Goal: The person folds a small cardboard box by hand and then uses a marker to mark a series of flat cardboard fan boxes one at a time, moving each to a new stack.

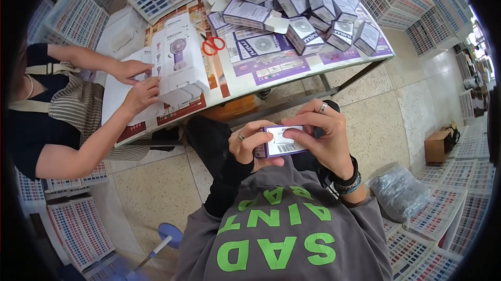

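Observation:
A small purple-and-white carton [287,148] is held in front of my chest, its white end with a barcode facing up. My left hand [246,144] grips its left side, fingers wrapped over the edge and a ring on one finger. From the right, my right hand [327,136] closes on the same box, its thumb pressed on the white end face. Whether the end flap is fully tucked in, I cannot tell. Beyond my hands, a pile of similar purple-and-white cartons [302,33] lies jumbled on the table [242,90].
Red-handled scissors [213,46] lie on the table near a white stack of printed sheets or boxes [182,59]. A co-worker's hands [141,85] handle it at left. Stacked patterned cartons [78,223] surround the area. A plastic-wrapped bundle [399,192] sits at right.

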Available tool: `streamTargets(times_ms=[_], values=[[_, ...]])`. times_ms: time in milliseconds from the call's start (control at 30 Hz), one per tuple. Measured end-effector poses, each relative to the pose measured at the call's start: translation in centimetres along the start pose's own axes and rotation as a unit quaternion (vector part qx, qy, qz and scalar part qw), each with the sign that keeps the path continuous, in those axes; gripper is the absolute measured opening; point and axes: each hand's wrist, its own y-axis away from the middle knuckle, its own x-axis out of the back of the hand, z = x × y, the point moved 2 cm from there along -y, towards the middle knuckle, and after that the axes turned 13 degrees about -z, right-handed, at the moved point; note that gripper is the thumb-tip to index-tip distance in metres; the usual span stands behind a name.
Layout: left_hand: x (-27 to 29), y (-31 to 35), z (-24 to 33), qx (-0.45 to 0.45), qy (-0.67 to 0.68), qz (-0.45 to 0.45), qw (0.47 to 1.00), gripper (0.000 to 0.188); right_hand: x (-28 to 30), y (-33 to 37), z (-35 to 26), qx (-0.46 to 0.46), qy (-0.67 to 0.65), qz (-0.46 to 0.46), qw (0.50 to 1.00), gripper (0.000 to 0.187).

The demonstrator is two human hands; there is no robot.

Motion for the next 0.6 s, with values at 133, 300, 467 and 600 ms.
streamTargets(times_ms=[133,300,467,600], values=[[-0.8,-0.6,1.5,-0.021,0.007,0.013,1.000,0.061,0.6,1.6,-0.4,0.029,0.006,0.031,0.999,0.021],[-0.7,-0.3,2.8,-0.024,0.009,0.009,1.000,0.063,2.3,3.9,-2.1,0.073,0.044,-0.049,0.995,0.043],[-1.9,-0.8,3.7,-0.029,0.046,-0.057,0.997,0.063,2.4,6.5,-2.1,0.078,0.106,-0.060,0.989,0.061],[-0.6,-1.5,0.0,0.119,-0.044,-0.007,0.992,0.070,8.8,7.7,1.5,0.043,0.045,0.236,0.970,0.061]])
